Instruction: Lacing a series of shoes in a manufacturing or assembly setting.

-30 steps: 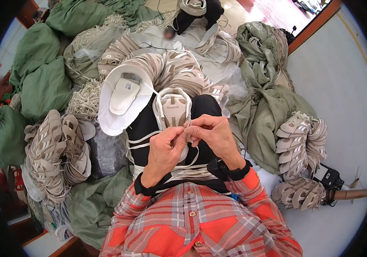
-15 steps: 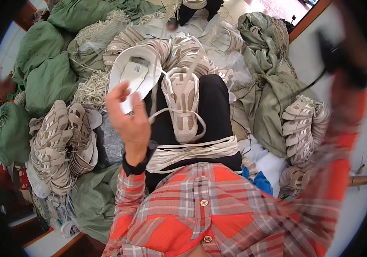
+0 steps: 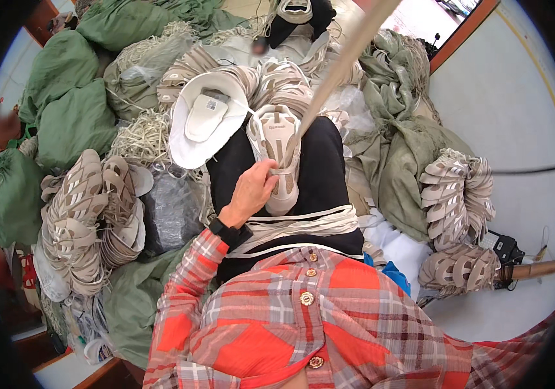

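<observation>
A beige-and-white shoe upper [image 3: 284,146] lies on my black-trousered lap, its toe end toward me. My left hand [image 3: 251,193] is closed at the lower end of its lacing, thumb and fingertips pressed together on the upper. A pale shoelace [image 3: 336,68] runs taut from the upper up and to the right, leaving the picture at the top. My right hand is out of view; only its plaid sleeve [image 3: 517,353] shows at the lower right. Several cream laces [image 3: 303,223] lie across my thighs below the toe.
A white upper with an insole-shaped piece [image 3: 206,117] rests beyond my left knee, beside stacked beige uppers [image 3: 284,84]. More stacks of uppers lie at left [image 3: 76,220] and right [image 3: 449,194]. Green sacks [image 3: 76,123] and a lace heap [image 3: 142,135] surround the left side.
My left hand has come down and right from above the white upper onto the shoe upper and closed. My right arm, raised at right before, has swung out of view; the lace is now taut.
</observation>
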`<action>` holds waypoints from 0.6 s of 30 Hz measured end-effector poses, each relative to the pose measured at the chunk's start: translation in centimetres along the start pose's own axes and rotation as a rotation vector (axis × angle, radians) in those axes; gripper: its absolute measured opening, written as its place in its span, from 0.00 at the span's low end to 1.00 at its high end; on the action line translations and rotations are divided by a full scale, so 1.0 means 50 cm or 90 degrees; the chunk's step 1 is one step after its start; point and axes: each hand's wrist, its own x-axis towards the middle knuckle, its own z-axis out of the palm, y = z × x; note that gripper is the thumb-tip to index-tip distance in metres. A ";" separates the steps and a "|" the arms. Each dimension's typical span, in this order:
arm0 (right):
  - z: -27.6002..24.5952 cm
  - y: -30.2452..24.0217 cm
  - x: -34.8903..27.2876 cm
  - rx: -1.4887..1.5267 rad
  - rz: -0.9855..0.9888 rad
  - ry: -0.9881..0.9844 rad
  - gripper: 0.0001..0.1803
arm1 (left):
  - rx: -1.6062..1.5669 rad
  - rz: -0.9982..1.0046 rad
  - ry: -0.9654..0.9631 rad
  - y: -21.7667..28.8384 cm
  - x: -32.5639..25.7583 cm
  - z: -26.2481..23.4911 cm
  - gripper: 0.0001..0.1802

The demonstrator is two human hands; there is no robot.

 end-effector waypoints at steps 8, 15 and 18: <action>-0.038 -0.007 -0.017 -0.098 0.048 0.074 0.14 | 0.134 0.138 -0.102 -0.002 0.062 -0.030 0.08; -0.070 -0.006 -0.028 -0.195 0.097 0.135 0.15 | -0.035 0.056 -0.060 0.009 0.029 -0.040 0.09; -0.070 -0.010 -0.032 -0.226 0.111 0.142 0.15 | 0.012 0.073 -0.035 -0.004 0.034 -0.019 0.08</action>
